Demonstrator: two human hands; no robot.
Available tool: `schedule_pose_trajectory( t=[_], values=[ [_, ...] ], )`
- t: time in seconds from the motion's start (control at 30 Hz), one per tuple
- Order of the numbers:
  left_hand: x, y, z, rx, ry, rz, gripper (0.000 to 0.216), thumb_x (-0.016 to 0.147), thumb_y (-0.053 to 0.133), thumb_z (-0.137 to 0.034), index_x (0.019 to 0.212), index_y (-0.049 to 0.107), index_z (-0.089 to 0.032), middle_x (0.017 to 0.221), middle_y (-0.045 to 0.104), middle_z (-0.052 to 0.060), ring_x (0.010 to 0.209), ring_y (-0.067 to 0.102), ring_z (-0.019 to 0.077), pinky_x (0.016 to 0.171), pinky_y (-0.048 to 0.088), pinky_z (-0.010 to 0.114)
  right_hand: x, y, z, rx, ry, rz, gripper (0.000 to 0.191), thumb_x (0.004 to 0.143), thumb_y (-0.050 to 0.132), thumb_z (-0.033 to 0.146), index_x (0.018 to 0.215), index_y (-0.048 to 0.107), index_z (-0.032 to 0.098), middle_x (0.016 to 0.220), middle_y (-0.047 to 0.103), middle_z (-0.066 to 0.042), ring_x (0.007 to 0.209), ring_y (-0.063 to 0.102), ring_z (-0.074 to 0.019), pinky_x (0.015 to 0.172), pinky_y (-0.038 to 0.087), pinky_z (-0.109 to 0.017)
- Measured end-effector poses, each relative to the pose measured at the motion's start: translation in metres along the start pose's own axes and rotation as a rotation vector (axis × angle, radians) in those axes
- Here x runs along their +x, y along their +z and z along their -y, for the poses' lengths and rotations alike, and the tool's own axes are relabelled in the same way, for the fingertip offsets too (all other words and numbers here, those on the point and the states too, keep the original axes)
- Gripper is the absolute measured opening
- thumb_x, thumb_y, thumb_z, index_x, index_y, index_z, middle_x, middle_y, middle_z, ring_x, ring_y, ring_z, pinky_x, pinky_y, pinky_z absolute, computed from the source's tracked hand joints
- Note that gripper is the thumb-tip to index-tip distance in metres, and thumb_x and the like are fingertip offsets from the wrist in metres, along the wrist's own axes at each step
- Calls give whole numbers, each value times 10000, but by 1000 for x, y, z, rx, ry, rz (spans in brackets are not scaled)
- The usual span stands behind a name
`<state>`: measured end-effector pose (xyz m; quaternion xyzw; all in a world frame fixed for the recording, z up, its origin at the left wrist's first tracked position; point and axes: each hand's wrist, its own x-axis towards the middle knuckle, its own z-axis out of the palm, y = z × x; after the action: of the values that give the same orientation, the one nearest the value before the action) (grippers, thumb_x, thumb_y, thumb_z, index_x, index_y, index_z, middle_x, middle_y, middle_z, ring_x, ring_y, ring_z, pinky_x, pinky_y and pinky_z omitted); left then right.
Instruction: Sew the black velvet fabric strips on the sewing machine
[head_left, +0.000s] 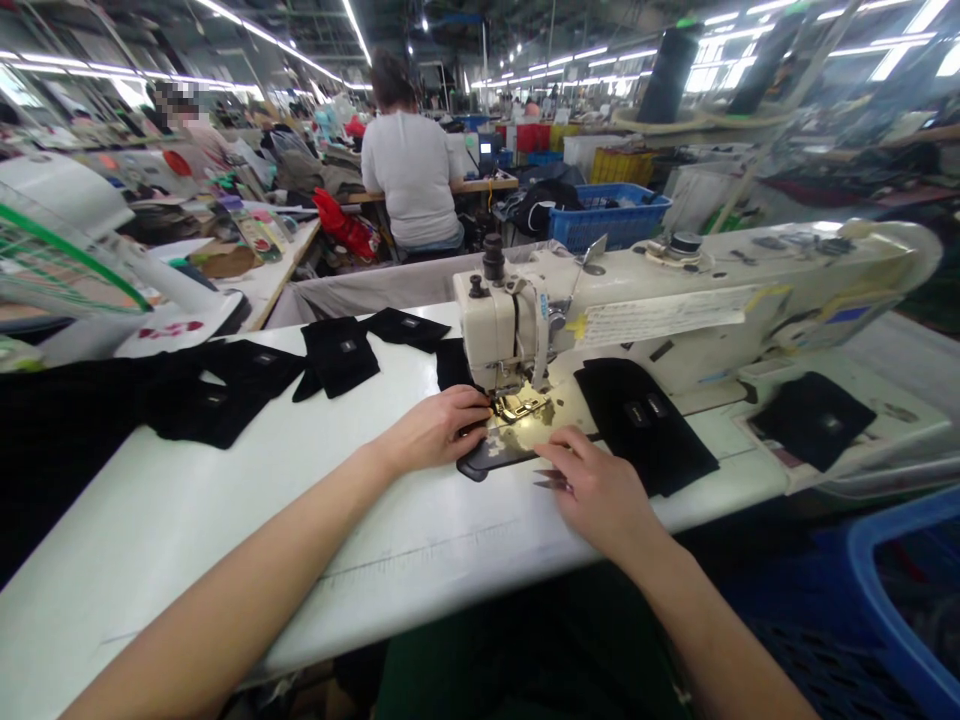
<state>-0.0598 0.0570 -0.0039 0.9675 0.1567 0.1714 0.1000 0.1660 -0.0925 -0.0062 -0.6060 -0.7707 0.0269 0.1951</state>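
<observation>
My left hand [442,428] is at the needle area of a beige sewing machine [495,340], fingers curled together beside the presser foot [517,405]. What its fingertips hold, if anything, is hidden. Just behind that hand lies a black fabric piece [451,365], partly covered by the machine head. In my right hand [604,490], to the right of the needle plate, is a pair of thread snips [551,481], with the blades pointing left. Two small labels show on a black fabric stack [637,425] right of the needle.
A chain of labelled black pieces [341,357] stretches leftward over the white table [330,540]. Another black piece [814,420] lies at the right end. A blue basket [862,560] stands lower right, a white fan [67,230] at left. A person [411,180] sits ahead.
</observation>
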Motion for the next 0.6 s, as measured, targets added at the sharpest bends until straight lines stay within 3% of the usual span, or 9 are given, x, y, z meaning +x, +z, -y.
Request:
schedule_pose_trajectory(
  t=[0.17,0.33,0.47,0.6],
  values=[
    [-2,3,-3,16,-30,-24,294,974,489,-238,1177,678,-141,1158,661,127,1085,618,233,987,535,409,-5,-11,-17,-22,142,-137,337,832,535,86,1094,698,220,1133,677,-40,791,681,-160,641,510,-257],
    [-4,6,-5,35,-58,-25,321,984,460,-234,1226,649,-142,1191,637,129,1116,599,238,991,536,427,-12,-25,-46,-122,455,-277,249,909,536,246,1084,712,219,1152,682,-49,771,670,-181,623,486,-302],
    [-4,7,-6,67,-59,-16,323,985,448,-223,1221,647,-130,1179,630,135,1127,589,246,994,534,423,-15,-32,-64,-205,630,-226,292,946,513,371,1075,708,196,1134,685,-92,761,659,-212,622,460,-337],
    [-4,7,-7,96,-51,-21,322,984,437,-207,1208,652,-125,1191,630,142,1143,580,255,994,536,425,-11,-33,-68,-202,712,-132,361,936,537,492,1071,702,201,1120,691,-100,794,669,-229,638,449,-337]
  ],
)
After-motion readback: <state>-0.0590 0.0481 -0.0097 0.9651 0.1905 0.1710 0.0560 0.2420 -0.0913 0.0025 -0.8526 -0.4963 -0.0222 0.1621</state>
